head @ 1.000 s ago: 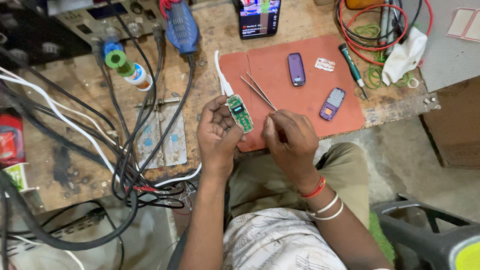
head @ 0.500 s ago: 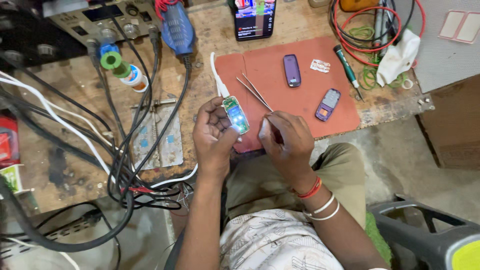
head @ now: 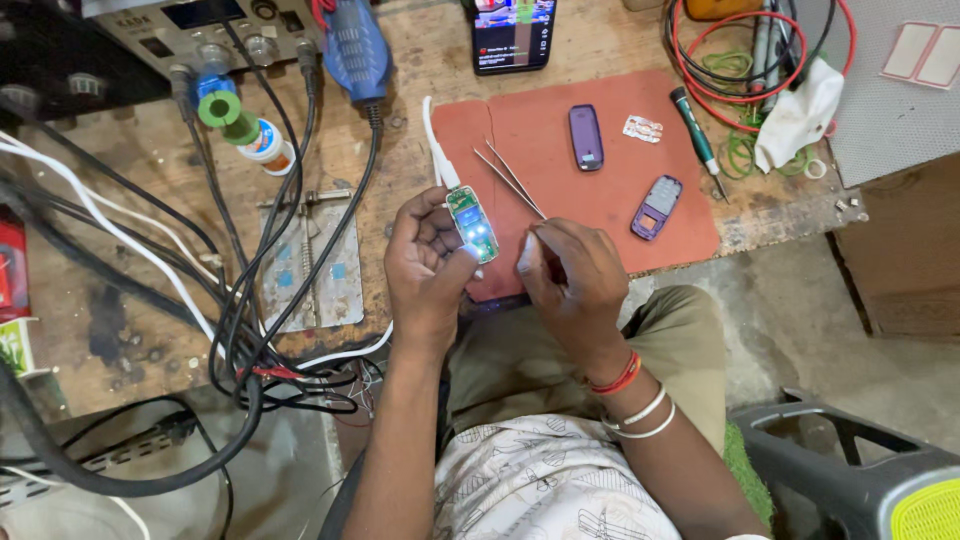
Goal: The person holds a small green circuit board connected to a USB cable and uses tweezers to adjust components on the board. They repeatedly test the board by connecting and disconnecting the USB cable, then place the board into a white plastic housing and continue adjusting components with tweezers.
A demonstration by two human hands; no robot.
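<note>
Gripping circuit board above mat edge

Lit phone screen top centre; red package far left edge.

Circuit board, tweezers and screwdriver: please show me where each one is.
circuit board (head: 471,223), head view, on its lit middle.
tweezers (head: 508,178), head view, on the middle of the two arms.
screwdriver (head: 697,143), head view, on the dark green handle.

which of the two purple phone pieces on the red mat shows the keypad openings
The purple keypad cover, lying nearer the screwdriver; the purple back shell further up the mat is plain.
</note>
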